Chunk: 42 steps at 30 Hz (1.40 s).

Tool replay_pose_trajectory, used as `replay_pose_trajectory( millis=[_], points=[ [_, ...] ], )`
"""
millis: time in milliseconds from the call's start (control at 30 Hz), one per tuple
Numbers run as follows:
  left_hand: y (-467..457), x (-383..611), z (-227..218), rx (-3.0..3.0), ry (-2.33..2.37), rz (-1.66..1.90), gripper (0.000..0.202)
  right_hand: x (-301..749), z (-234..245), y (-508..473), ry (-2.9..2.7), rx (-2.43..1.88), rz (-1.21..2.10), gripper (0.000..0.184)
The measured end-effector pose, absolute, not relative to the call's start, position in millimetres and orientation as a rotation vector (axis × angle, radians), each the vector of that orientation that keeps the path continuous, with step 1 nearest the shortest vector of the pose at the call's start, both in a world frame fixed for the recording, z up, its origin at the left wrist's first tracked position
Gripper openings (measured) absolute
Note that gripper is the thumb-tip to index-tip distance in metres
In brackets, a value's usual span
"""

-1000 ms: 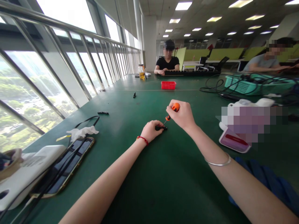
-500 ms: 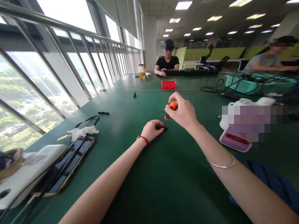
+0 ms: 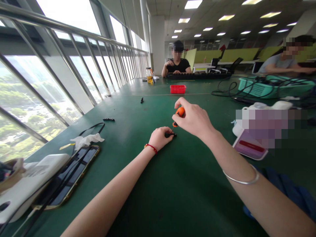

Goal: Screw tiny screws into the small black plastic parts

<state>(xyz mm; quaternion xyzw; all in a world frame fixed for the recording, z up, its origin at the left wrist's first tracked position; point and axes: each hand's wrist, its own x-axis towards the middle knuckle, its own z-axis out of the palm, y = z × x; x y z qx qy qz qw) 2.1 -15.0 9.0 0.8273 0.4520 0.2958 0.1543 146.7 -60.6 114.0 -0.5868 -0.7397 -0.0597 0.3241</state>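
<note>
My left hand (image 3: 161,137) rests on the green table, its fingers closed on a small black part (image 3: 174,134) that lies mostly hidden beneath them. Above it, my right hand (image 3: 194,117) grips the handle of an orange and black screwdriver (image 3: 181,112). The screwdriver leans, with its thin shaft pointing down and its tip at the black part. Whether the tip sits in a screw is too small to tell.
A red bin (image 3: 177,89) stands ahead. At left lie a phone (image 3: 74,177), a white power bank (image 3: 32,184) and cables. To the right are a teal basket (image 3: 259,88) and a purple-white box (image 3: 249,146). A person (image 3: 177,62) sits opposite.
My right hand has turned slightly and shifted a little left with the screwdriver. The left hand holds still on the black part. The person opposite has raised one hand.
</note>
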Motion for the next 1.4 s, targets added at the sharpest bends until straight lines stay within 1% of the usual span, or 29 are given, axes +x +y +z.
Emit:
replay_pose_trajectory(
  millis=[67,133,167,267,333,433,533,800,1067,1400],
  points=[
    [-16,3,10,2.397,1.311,0.842,0.012,145,113,-60,-1.955,-1.556,-0.154,0.018],
    [-17,3,10,2.416,1.331,0.833,0.012,144,112,-60,-1.956,-1.586,-0.177,0.026],
    [-17,3,10,2.42,1.336,0.829,0.012,143,112,-61,-1.951,-1.592,-0.184,0.027],
    [-17,3,10,2.418,1.343,0.819,0.012,142,113,-62,-1.953,-1.553,-0.158,0.015],
    [-17,3,11,2.423,1.36,0.813,0.012,140,112,-63,-1.943,-1.518,-0.136,0.022],
    [-17,3,11,2.438,1.364,0.804,0.011,139,110,-62,-1.939,-1.525,-0.113,0.021],
    [-18,3,12,2.438,1.35,0.797,0.011,140,109,-61,-1.925,-1.53,-0.084,0.027],
    [-16,1,11,2.426,1.31,0.789,0.013,156,111,-53,-1.679,-1.479,-0.102,0.021],
    [-12,0,6,2.408,1.258,0.843,0.013,161,102,-44,-1.667,-1.514,0.0,0.022],
    [-12,1,6,2.328,1.264,0.864,0.013,161,102,-43,-1.667,-1.501,-0.032,0.022]
  ],
)
